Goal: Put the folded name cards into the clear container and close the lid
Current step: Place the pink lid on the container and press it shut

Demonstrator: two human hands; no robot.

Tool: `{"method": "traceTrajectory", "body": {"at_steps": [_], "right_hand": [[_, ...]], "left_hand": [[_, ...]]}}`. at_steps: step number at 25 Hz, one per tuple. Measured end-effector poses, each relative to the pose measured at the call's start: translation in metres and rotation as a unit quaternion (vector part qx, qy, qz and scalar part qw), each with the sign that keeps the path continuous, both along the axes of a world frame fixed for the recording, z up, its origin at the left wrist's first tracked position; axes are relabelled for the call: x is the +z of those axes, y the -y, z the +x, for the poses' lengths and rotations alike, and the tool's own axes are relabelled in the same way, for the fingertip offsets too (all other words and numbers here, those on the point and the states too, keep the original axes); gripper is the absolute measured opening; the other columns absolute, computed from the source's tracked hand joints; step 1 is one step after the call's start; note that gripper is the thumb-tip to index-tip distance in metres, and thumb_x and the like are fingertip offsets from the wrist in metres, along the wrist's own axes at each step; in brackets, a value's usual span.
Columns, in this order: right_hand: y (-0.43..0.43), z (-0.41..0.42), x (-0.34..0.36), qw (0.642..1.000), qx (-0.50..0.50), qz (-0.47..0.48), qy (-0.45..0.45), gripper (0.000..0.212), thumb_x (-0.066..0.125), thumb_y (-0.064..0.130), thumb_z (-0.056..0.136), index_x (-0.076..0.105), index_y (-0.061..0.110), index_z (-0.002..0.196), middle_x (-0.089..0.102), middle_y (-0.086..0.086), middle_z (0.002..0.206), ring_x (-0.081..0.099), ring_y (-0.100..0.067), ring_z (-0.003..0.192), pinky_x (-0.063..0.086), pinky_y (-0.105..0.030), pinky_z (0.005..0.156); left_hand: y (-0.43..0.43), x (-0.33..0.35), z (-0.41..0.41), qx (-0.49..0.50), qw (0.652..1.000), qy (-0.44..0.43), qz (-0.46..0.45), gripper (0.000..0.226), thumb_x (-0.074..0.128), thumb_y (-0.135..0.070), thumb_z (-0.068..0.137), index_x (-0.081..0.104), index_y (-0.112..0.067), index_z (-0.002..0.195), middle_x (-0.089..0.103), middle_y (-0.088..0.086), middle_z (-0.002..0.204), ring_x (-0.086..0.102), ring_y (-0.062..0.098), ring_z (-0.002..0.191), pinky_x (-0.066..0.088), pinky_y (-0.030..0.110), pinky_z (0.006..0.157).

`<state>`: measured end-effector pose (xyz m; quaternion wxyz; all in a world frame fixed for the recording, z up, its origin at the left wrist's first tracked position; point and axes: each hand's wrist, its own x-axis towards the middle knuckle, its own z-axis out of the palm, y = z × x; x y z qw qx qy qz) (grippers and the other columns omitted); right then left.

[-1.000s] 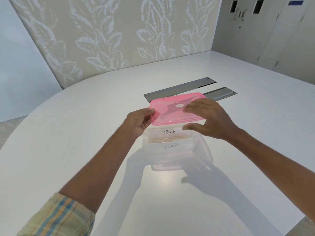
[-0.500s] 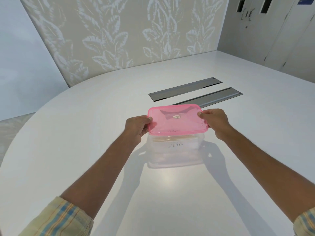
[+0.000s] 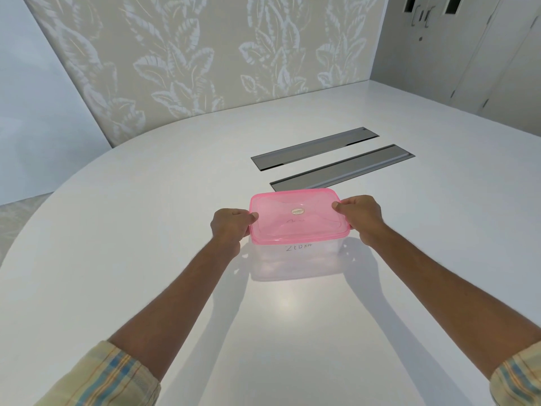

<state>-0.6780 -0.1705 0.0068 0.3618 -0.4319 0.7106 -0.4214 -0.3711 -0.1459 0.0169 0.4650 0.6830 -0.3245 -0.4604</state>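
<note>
Translucent pink plastic lid (image 3: pixel 295 218), clear plastic container (image 3: pixel 295 259), glossy table (image 3: pixel 146 259).

Open table (image 3: pixel 146 259) all around; two flush slots (image 3: pixel 316 148) behind.

Clear container (image 3: pixel 295 260): rectangular, upright, at frame centre. Pink translucent lid (image 3: pixel 295 219): seated level on the rim, covering the whole opening; round label at its middle. Name card (image 3: pixel 298 248): inside, against the near wall, handwritten "ZEBRA" legible through the plastic. Other contents indistinct.

Hands (image 3: pixel 231 228) gripping pink lid (image 3: pixel 295 218)
</note>
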Motion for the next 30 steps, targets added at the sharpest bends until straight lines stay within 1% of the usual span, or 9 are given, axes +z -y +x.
{"method": "traceTrajectory", "body": {"at_steps": [2, 6, 9, 12, 15, 18, 21, 24, 30], "right_hand": [[0.001, 0.001, 0.0, 1.0, -0.001, 0.001, -0.006, 0.016, 0.085, 0.028, 0.087, 0.08, 0.013, 0.085, 0.077, -0.001, 0.094, 0.066, -0.019, 0.078, 0.059, -0.037, 0.08], [0.003, 0.001, -0.003, 1.0, -0.006, 0.005, -0.001, 0.02, 0.082, 0.031, 0.09, 0.078, 0.012, 0.086, 0.077, -0.002, 0.094, 0.069, -0.025, 0.082, 0.065, -0.045, 0.083], [0.005, 0.002, -0.007, 1.0, -0.015, 0.011, 0.007, 0.029, 0.076, 0.037, 0.094, 0.075, 0.009, 0.093, 0.073, -0.002, 0.094, 0.067, -0.028, 0.085, 0.066, -0.047, 0.083], [0.007, 0.009, -0.015, 0.999, -0.02, 0.019, -0.016, 0.036, 0.067, 0.041, 0.099, 0.068, 0.006, 0.09, 0.067, -0.001, 0.088, 0.06, -0.028, 0.085, 0.055, -0.039, 0.078], [0.01, 0.015, -0.017, 0.999, -0.021, 0.023, -0.043, 0.032, 0.061, 0.039, 0.101, 0.064, 0.01, 0.089, 0.066, -0.001, 0.092, 0.058, -0.027, 0.086, 0.046, -0.034, 0.076], [0.011, 0.014, -0.013, 0.997, -0.012, 0.032, -0.064, 0.024, 0.058, 0.038, 0.101, 0.058, 0.018, 0.086, 0.063, 0.002, 0.092, 0.057, -0.021, 0.081, 0.044, -0.034, 0.071], [0.012, 0.014, -0.015, 0.997, -0.011, 0.023, -0.078, 0.024, 0.056, 0.038, 0.101, 0.058, 0.018, 0.088, 0.062, 0.004, 0.09, 0.054, -0.013, 0.076, 0.04, -0.031, 0.062], [0.012, 0.015, -0.019, 0.997, -0.018, 0.014, -0.076, 0.024, 0.056, 0.038, 0.102, 0.057, 0.02, 0.086, 0.061, 0.006, 0.089, 0.054, -0.011, 0.075, 0.038, -0.03, 0.06], [0.019, 0.005, -0.021, 0.997, 0.009, 0.039, -0.067, 0.023, 0.058, 0.04, 0.1, 0.056, 0.021, 0.088, 0.062, 0.004, 0.093, 0.054, -0.015, 0.075, 0.039, -0.03, 0.061]], "left_hand": [[0.0, -0.002, 0.001, -0.001, 1.0, 0.004, 0.007, 0.017, 0.09, -0.005, 0.084, 0.079, -0.002, 0.097, 0.08, 0.02, 0.111, 0.075, 0.033, 0.086, 0.067, 0.041, 0.088], [0.002, -0.003, -0.002, -0.021, 0.999, 0.007, 0.026, 0.018, 0.083, -0.009, 0.093, 0.076, -0.007, 0.11, 0.079, 0.02, 0.119, 0.078, 0.037, 0.104, 0.066, 0.044, 0.086], [0.004, 0.0, -0.006, -0.059, 0.997, -0.014, 0.037, 0.033, 0.069, -0.007, 0.101, 0.07, -0.017, 0.133, 0.077, 0.015, 0.121, 0.073, 0.027, 0.087, 0.059, 0.034, 0.067], [0.004, 0.004, -0.011, -0.083, 0.996, 0.002, 0.044, 0.053, 0.053, -0.006, 0.101, 0.062, -0.031, 0.146, 0.072, 0.002, 0.1, 0.064, 0.017, 0.071, 0.05, 0.025, 0.056], [0.003, 0.0, -0.016, -0.085, 0.995, 0.034, 0.037, 0.056, 0.043, -0.009, 0.095, 0.061, -0.033, 0.142, 0.067, 0.005, 0.112, 0.059, 0.018, 0.075, 0.044, 0.019, 0.045], [0.005, 0.0, -0.022, -0.088, 0.992, 0.088, 0.034, 0.058, 0.039, -0.02, 0.089, 0.058, -0.03, 0.143, 0.064, 0.007, 0.134, 0.065, 0.03, 0.106, 0.06, 0.034, 0.074], [0.012, 0.004, -0.029, -0.093, 0.977, 0.19, 0.034, 0.062, 0.037, -0.031, 0.094, 0.052, -0.03, 0.154, 0.055, 0.01, 0.147, 0.058, 0.038, 0.131, 0.053, 0.047, 0.104], [0.031, 0.007, -0.038, -0.101, 0.952, 0.288, 0.021, 0.048, 0.032, -0.031, 0.109, 0.058, -0.025, 0.149, 0.055, 0.017, 0.144, 0.058, 0.042, 0.131, 0.047, 0.047, 0.108], [0.054, -0.011, -0.036, -0.094, 0.936, 0.339, -0.01, 0.041, 0.032, -0.032, 0.115, 0.061, -0.014, 0.137, 0.061, 0.023, 0.131, 0.062, 0.047, 0.121, 0.045, 0.045, 0.095]]}}
